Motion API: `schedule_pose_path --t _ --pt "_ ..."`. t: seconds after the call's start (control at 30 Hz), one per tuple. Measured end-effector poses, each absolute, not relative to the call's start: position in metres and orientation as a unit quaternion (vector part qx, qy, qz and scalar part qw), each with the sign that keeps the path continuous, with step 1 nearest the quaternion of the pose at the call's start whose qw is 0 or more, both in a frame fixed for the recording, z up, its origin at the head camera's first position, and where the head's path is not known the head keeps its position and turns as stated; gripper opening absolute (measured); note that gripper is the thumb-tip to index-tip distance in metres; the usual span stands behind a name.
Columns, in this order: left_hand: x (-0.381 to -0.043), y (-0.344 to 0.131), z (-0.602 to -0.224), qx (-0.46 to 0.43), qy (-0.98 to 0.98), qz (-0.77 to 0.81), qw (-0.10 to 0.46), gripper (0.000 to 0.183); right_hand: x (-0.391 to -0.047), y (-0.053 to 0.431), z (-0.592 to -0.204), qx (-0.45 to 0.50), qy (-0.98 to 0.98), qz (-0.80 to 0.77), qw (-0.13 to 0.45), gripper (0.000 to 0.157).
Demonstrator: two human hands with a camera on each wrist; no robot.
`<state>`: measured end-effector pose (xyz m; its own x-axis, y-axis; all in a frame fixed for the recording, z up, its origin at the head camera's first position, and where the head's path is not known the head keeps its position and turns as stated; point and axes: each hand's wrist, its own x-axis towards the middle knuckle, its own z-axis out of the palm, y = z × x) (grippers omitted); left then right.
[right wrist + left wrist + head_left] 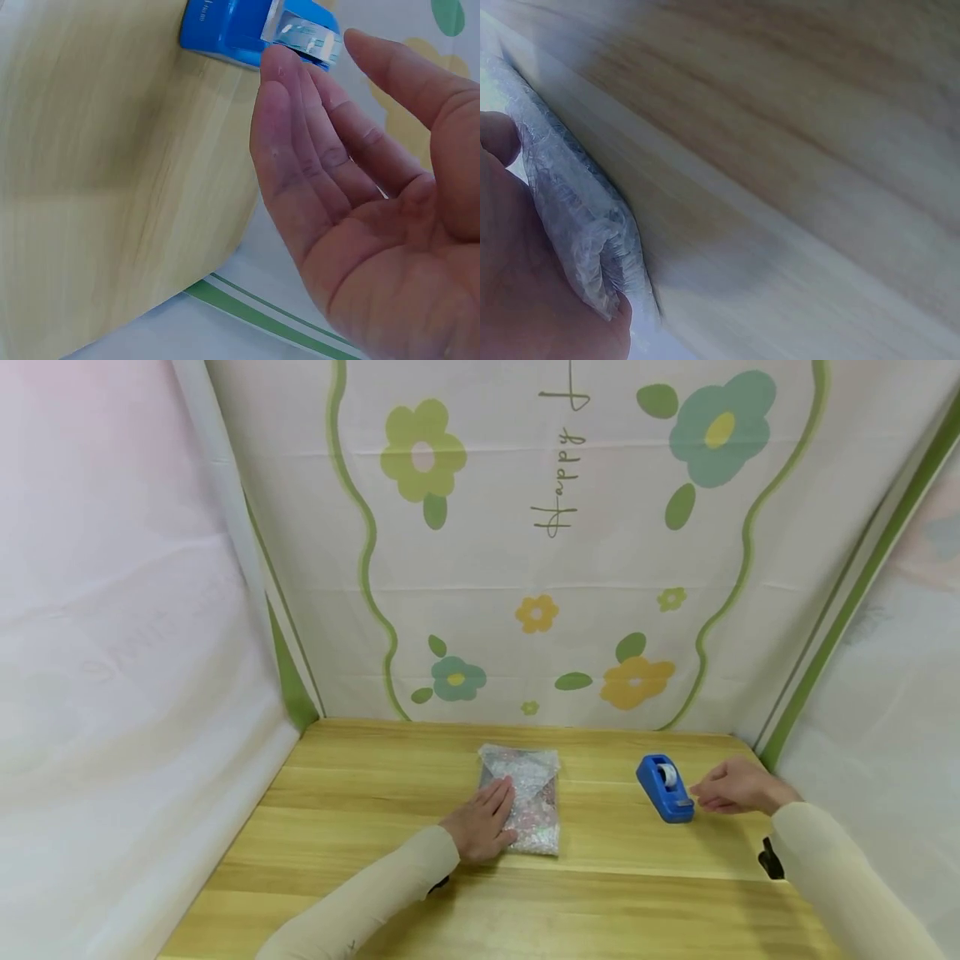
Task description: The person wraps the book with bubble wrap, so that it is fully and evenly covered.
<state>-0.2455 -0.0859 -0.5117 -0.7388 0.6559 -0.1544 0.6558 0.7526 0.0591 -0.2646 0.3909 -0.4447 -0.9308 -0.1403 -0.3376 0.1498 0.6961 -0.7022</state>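
A flat bubble-wrap package [536, 810] with a folded-over flap lies on the wooden table, something patterned showing through it. My left hand [480, 827] rests on its left side, fingers extended across the wrap. In the left wrist view the crinkled edge of the bubble wrap [577, 187] shows beside the hand. To the right stands a blue tape dispenser [666, 793] with a roll of clear tape [306, 39]. My right hand [738, 787] is at the dispenser's cutter end. Its fingers bend loosely, with the thumb apart from them; whether they touch the tape is unclear.
The wooden table [360, 827] runs back to a flower-printed cloth [480, 552]. More cloth hangs as walls on the left [135, 635] and right [892, 693], the right one close to my right hand.
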Motion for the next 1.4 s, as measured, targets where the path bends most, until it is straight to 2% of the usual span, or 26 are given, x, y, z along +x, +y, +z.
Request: schedule_pose_path --t 0.23,0.47,0.77,1.07,1.4 --pt "-0.239 -0.084 -0.501 0.350 0.933 -0.012 0.083 0.072 -0.264 0.384 -0.455 -0.003 0.906 -0.384 0.181 0.024" --pt "-0.239 -0.084 -0.499 0.344 0.935 -0.018 0.082 0.072 -0.264 0.373 -0.458 -0.022 0.919 -0.356 0.168 0.032" --pt "-0.245 -0.085 -0.510 0.345 0.934 -0.015 0.086 0.073 -0.274 0.375 -0.467 0.008 0.938 -0.319 0.139 0.022" --pt "-0.249 -0.086 -0.516 0.346 0.935 -0.009 0.083 0.074 -0.274 0.373 -0.468 0.014 0.949 -0.284 0.136 0.034" --pt "-0.254 -0.085 -0.526 0.340 0.937 -0.026 0.080 0.075 -0.272 0.371 -0.470 0.007 0.946 -0.299 0.128 0.031"
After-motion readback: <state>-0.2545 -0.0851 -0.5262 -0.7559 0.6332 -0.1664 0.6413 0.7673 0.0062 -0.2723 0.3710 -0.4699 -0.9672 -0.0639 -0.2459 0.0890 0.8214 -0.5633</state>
